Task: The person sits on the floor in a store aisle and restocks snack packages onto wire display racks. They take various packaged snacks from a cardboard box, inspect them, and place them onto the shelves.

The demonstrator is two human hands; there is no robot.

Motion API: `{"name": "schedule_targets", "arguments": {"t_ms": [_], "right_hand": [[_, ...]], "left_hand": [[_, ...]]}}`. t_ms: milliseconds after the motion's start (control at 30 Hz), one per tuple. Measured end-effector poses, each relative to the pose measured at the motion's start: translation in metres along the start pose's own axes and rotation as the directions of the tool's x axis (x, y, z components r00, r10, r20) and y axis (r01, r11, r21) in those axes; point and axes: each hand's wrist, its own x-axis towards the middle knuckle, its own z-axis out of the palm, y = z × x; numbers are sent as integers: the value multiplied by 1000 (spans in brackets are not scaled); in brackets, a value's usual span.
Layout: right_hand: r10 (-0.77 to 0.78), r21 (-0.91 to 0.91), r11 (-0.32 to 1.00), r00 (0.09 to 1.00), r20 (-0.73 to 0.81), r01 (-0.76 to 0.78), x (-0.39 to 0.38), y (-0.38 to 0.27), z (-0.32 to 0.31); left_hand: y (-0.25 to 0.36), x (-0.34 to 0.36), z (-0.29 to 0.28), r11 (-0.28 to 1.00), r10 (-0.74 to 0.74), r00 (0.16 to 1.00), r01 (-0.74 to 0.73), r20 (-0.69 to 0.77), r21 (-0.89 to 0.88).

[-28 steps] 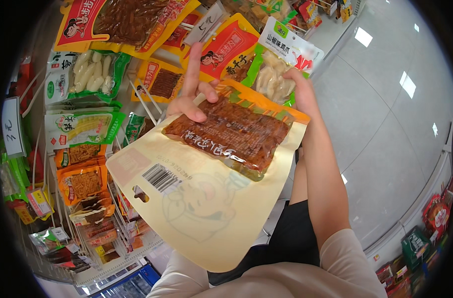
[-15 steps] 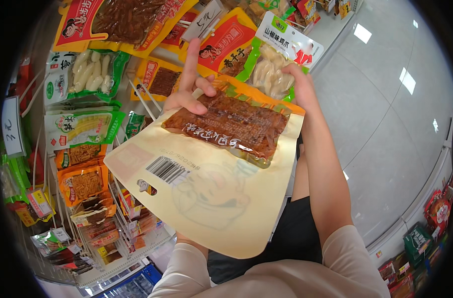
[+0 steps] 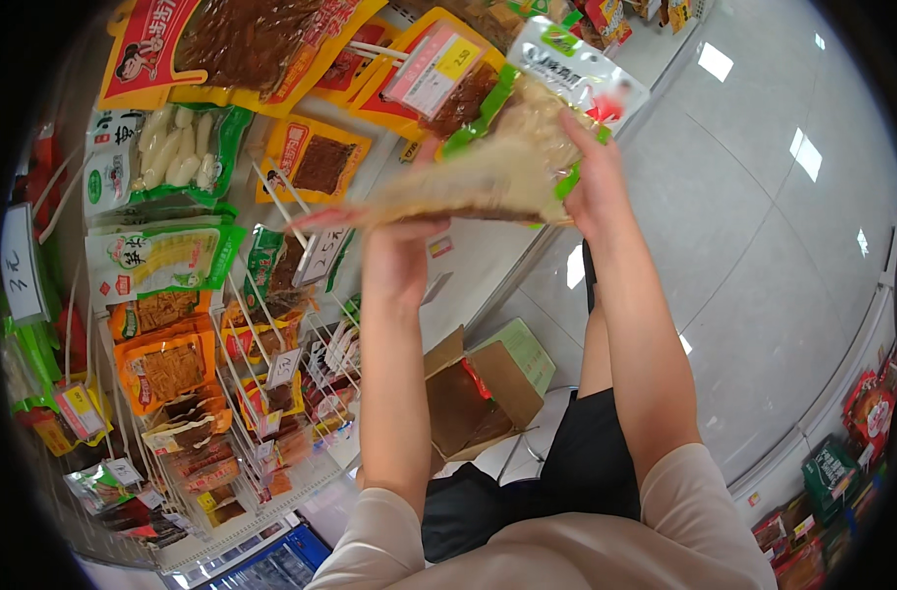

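"What does the head view show of the left hand (image 3: 397, 264)?"

"It is closed on the cream packet (image 3: 483, 182), near that packet's left part. The packet is blurred and tilted, seen almost edge-on."

"And the right hand (image 3: 600, 187)?"

"Closed as well, gripping the green-edged packet (image 3: 539, 123) of pale food by its right side. The cream packet's right end reaches that hand too, but I can't tell whether it is pinched there."

"So where exactly is the cream packet?"

"Up between the two hands, overlapping the lower part of the green-edged packet."

"What is around them?"

"A white price label (image 3: 323, 254) stands just left of the left hand, with a small yellow packet (image 3: 317, 161) hanging above it. A pink and yellow price tag (image 3: 435, 71) is near the green-edged packet, on its left. A big yellow and red packet (image 3: 261, 44) fills the upper left. Lower down, an open cardboard box (image 3: 519, 396) shows, and grey floor tiles (image 3: 753, 265) spread to the right."
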Motion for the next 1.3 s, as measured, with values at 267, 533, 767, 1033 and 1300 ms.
{"name": "schedule_targets", "arguments": {"t_ms": [267,533,767,1033,1300], "right_hand": [[-267,-54,964,933,-242,262,10,4,-12],[-292,-102,956,910,-294,274,7,1,-12],[-286,-142,957,915,-285,255,10,3,-8],[-104,-171,982,980,-167,76,6,10,0],[-86,-381,923,994,-65,55,0,23,-7]], "left_hand": [[-48,48,-36,987,-135,978,119,-159,-107],[-65,16,-36,916,-228,956,274,-185,291],[-32,42,-24,864,-339,910,200,-240,-462],[-105,-17,-94,874,-263,923,106,-279,-474],[-108,-218,-85,875,-401,816,206,-417,-439]]}}
